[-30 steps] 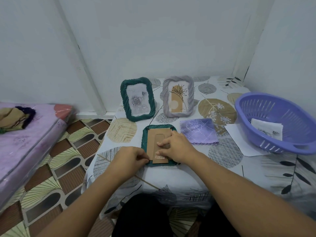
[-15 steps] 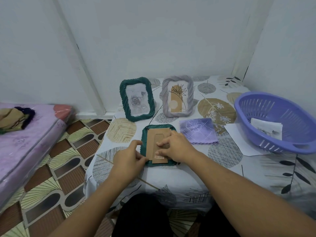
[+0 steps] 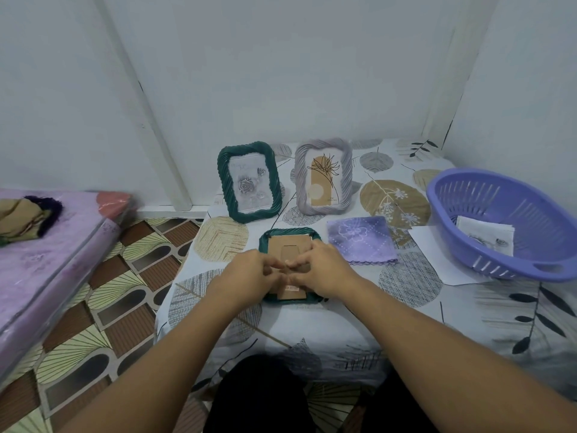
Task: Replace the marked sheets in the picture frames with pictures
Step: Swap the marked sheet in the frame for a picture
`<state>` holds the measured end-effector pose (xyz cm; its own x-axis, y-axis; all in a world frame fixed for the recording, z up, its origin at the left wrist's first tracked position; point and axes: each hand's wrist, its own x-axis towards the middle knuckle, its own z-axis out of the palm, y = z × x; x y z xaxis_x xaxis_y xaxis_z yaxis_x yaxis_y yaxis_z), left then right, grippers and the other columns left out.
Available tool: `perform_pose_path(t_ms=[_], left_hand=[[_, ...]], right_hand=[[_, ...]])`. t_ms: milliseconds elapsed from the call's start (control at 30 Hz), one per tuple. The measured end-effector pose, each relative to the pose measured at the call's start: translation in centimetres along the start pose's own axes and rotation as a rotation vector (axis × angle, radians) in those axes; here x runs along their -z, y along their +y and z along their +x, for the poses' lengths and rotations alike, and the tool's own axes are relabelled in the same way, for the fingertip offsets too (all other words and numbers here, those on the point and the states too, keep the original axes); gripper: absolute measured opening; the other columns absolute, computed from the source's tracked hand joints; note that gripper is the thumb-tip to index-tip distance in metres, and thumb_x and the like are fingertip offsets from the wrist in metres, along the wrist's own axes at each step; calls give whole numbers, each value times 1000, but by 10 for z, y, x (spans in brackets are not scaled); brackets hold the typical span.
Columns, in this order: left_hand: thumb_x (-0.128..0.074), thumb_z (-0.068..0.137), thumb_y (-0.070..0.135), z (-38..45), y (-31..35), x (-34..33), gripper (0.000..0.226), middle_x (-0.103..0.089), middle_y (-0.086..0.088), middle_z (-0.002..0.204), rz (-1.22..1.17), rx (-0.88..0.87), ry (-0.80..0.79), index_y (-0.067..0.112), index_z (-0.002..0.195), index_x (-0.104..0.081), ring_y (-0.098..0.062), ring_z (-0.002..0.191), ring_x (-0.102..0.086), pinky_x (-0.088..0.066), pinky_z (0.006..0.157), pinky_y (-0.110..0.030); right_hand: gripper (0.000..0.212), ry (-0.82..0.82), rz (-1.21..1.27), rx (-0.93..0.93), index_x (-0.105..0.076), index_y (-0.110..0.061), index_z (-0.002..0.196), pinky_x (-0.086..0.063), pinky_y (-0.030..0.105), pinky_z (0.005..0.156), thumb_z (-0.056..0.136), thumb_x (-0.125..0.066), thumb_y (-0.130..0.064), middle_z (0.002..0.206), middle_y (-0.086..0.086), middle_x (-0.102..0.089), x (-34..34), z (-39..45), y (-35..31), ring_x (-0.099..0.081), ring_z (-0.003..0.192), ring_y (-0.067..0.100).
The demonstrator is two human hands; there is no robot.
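Note:
A green picture frame [image 3: 265, 242] lies face down near the table's front edge, its brown cardboard back [image 3: 290, 243] facing up. My left hand [image 3: 249, 275] and my right hand [image 3: 323, 267] meet over the middle of that back. Their curled fingertips pinch the cardboard stand flap [image 3: 288, 250], and most of the flap is hidden under them. Behind it stand a green frame [image 3: 249, 182] showing a grey rose picture and a grey frame [image 3: 323, 176] showing a brown sheet with a plant drawing.
A purple cloth [image 3: 362, 240] lies right of the face-down frame. A purple basket [image 3: 499, 271] at the right holds white picture sheets [image 3: 484, 235] and stands on a white sheet [image 3: 437, 257]. A pink mattress [image 3: 46, 245] is on the floor at the left.
My left hand has moved from the frame's left edge to the middle of the cardboard back. My right hand has shifted up there too, and their fingertips now meet.

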<state>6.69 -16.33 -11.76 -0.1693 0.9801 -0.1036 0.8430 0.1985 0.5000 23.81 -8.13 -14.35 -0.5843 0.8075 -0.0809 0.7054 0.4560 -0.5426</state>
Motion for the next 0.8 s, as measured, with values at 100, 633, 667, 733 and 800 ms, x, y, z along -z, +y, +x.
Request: perform_pose_path(t_ms=[100,633,667,733,800], left_hand=[[-77,86,44,6,5,0,26,-71,11,81,-16,7,-72,36,111,-79,3,68,-58,-42,59,-18],[-90,75,36,26,17,4,30,-74,9,93,50,119,-168,27,102,-81,-7,87,-65,-48,74,-21],[-90,76,36,25,16,4,29,-73,10,93,49,116,-164,27,102,-81,-7,87,-65,-46,73,-20],[-89,76,36,25,16,3,28,-71,11,92,47,114,-156,27,102,-81,-8,87,-64,-45,72,-20],[-90,77,35,25,16,3,27,-70,13,89,39,119,-154,27,101,-81,-7,86,-64,-45,71,-21]], right_hand=[[33,-20,11,25,-74,-41,119,-43,33,98,87,-74,-51,108,-4,-49,6,0,3,-49,114,21],[34,-258,-99,106,-80,-28,102,-51,33,100,72,-90,-37,126,-13,-69,48,-13,11,-65,111,10],[33,-253,-113,115,-79,-27,101,-51,33,99,72,-89,-37,125,-12,-70,47,-12,11,-65,111,11],[30,-238,-140,135,-79,-28,97,-52,34,97,72,-89,-38,120,-9,-72,45,-12,12,-66,109,13],[26,-225,-136,146,-78,-28,92,-54,36,94,70,-88,-37,111,-6,-75,42,-12,13,-67,108,13]])
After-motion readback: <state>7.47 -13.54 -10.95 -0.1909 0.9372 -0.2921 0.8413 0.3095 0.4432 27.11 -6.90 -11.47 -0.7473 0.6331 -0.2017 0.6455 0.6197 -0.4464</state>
